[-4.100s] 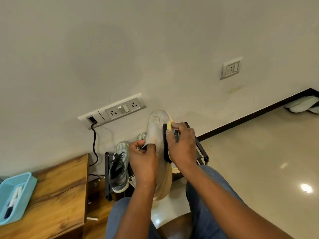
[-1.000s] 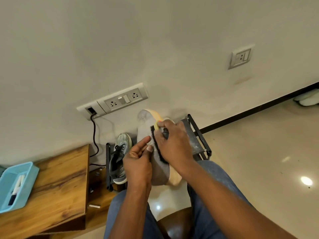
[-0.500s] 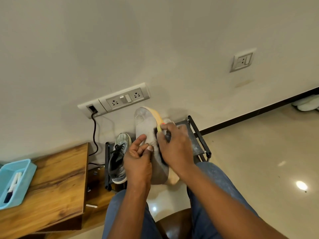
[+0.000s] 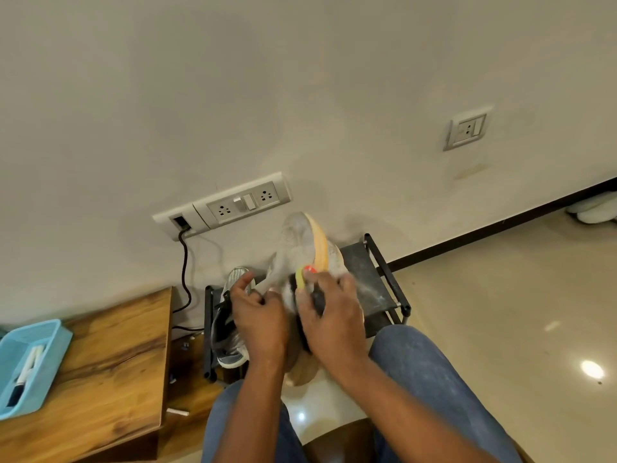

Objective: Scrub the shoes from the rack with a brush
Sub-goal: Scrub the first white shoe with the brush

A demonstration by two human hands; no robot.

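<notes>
A pale grey shoe (image 4: 297, 242) with a cream-orange sole stands toe-up over my lap. My left hand (image 4: 260, 320) grips its left side near the opening, index finger raised. My right hand (image 4: 334, 319) holds a brush (image 4: 302, 279) with black bristles and a yellow and red tip against the shoe's upper. The low black shoe rack (image 4: 380, 279) stands by the wall behind my hands. A grey laced sneaker (image 4: 225, 342) lies on the rack's left part, partly hidden by my left hand.
A wooden table (image 4: 110, 362) is at the left with a light blue tray (image 4: 50, 359) holding pens. A black cable (image 4: 184, 269) hangs from the wall socket strip (image 4: 233, 203). White slippers (image 4: 596, 208) lie far right on the glossy floor. My knees in jeans frame the bottom.
The shoe has turned so its cream-orange sole edge shows more to the right. My right hand with the brush has slid a little along the upper; my left hand has curled tighter on the shoe.
</notes>
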